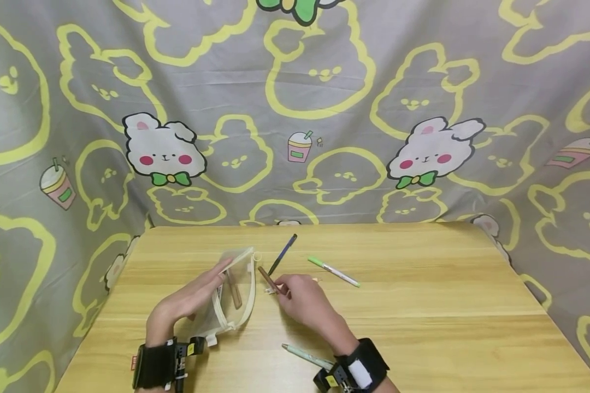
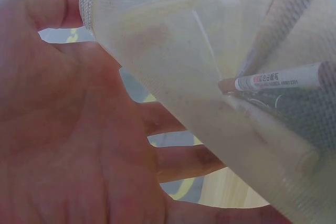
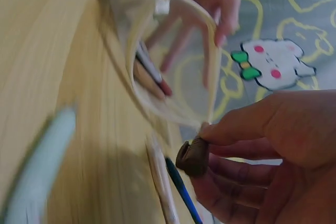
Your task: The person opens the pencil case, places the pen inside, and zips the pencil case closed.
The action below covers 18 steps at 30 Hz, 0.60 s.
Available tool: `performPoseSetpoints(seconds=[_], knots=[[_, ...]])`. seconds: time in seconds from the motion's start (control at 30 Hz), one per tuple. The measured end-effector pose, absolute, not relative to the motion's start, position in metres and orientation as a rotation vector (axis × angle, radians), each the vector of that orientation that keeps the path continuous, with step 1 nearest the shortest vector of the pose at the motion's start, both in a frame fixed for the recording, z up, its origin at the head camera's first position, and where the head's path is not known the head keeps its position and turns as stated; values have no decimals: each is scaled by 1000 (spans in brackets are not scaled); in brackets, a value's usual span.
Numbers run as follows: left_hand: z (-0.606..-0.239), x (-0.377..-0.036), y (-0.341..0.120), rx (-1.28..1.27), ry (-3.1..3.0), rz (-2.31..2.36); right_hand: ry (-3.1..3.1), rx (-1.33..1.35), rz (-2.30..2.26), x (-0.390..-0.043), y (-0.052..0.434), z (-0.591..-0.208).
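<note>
My left hand (image 1: 194,297) holds a translucent mesh zip pouch (image 1: 248,311), its thumb at the rim and its long fingers extended along the side. The pouch's mouth gapes toward the right. Inside lie a white marker with a red end (image 2: 278,78) and a brown stick-like item (image 1: 234,289). Just right of the mouth, my right hand (image 1: 307,303) pinches a brown pen (image 1: 269,279) between thumb and fingers. The pen's end with its clip points at the right wrist camera, and its far part is hidden there.
Beyond the right hand lie a blue pen (image 1: 282,254) and a green-and-white marker (image 1: 334,271) on the wooden table (image 1: 447,305). A pale green pen (image 1: 305,356) is partly under the right wrist. Patterned cloth (image 1: 334,180) hangs around the table's back and sides.
</note>
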<state>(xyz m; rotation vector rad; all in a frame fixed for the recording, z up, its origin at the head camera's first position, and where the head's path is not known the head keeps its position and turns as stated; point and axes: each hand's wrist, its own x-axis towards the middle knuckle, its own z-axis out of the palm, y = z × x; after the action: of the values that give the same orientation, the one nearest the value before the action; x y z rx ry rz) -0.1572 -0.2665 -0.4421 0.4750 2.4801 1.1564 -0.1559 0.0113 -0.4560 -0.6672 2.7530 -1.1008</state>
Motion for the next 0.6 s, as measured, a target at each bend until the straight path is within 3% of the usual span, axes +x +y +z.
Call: performPoseSetpoints(seconds=[0.6], knots=[[-441, -156, -268, 365, 2396, 1203, 2419, -430, -1464, -173, -68, -471]])
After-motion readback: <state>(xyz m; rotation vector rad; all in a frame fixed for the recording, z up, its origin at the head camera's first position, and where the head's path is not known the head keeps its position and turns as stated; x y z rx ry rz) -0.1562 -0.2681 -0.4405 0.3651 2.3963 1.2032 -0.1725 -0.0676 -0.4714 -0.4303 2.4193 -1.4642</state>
